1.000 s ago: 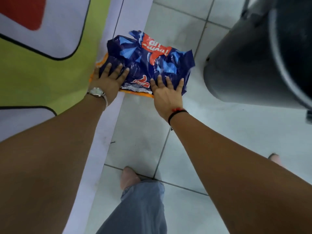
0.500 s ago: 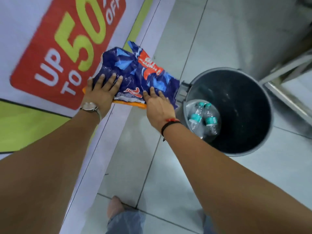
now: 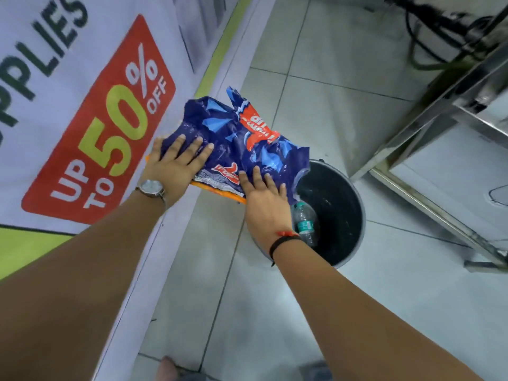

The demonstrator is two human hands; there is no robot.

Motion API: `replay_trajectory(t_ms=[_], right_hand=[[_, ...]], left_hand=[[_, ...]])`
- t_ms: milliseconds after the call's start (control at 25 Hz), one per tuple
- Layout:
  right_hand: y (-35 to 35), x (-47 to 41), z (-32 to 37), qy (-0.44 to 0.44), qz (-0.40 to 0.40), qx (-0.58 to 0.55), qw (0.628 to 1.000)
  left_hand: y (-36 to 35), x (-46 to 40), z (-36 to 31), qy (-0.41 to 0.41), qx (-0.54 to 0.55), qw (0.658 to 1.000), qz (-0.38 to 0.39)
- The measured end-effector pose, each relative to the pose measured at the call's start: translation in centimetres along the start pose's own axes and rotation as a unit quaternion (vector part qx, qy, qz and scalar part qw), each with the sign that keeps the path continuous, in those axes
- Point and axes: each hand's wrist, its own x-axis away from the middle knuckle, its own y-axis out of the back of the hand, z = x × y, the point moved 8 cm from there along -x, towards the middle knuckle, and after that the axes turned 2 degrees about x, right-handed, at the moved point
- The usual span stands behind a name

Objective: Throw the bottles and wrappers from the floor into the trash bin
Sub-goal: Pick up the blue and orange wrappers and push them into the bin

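Crumpled blue plastic wrappers (image 3: pixel 242 144) were clamped between left hand (image 3: pixel 176 166) and right hand (image 3: pixel 265 199), beside the round black trash bin (image 3: pixel 354 215); carrying them fully over its mouth before releasing seemed wisest.

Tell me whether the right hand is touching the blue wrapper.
Touching. The head view shows the right hand with its fingers pressed flat on the blue wrapper.

The floor banner (image 3: pixel 82 105) bears a red panel (image 3: pixel 104 127) reading "UP TO 50% OFF" in white and yellow-green, with dark cut-off letters "PPLIES" above it, while the print on the blue wrapper (image 3: pixel 233 138) is too crumpled to read.
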Motion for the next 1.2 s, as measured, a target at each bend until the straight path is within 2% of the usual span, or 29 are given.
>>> replay_trajectory(t_ms=[200,360,440,600,800,1040,1200], right_hand=[[-1.7,2.9,-11.2,-0.045,-0.006,0.087,0.995],[-5.9,5.5,-17.9,-0.113,0.044,0.045,0.992],[-8.2,5.9,-19.4,-0.111,0.076,0.051,0.99],[-12.3,4.0,-19.9,-0.052,0.146,0.116,0.981],[-15.7,0.2,-22.3,-0.089,0.243,0.187,0.948],[-20.5,-2.3,-23.4,-0.067,0.36,0.145,0.919],[-21.3,-2.7,-23.5,-0.054,0.368,0.173,0.912]], left_hand=[[-3.0,-2.0,-11.4,-0.017,0.086,0.995,0.048],[-6.9,-1.9,-19.5,-0.054,0.106,0.987,0.107],[-9.7,-1.7,-21.7,-0.064,0.103,0.981,0.15],[-14.6,-1.1,-22.8,-0.071,0.034,0.975,0.206],[-18.7,-3.0,-23.4,-0.044,-0.005,0.943,0.331],[-22.4,-4.4,-24.0,-0.067,-0.026,0.901,0.428],[-23.2,-4.2,-23.7,-0.093,-0.047,0.886,0.452]])
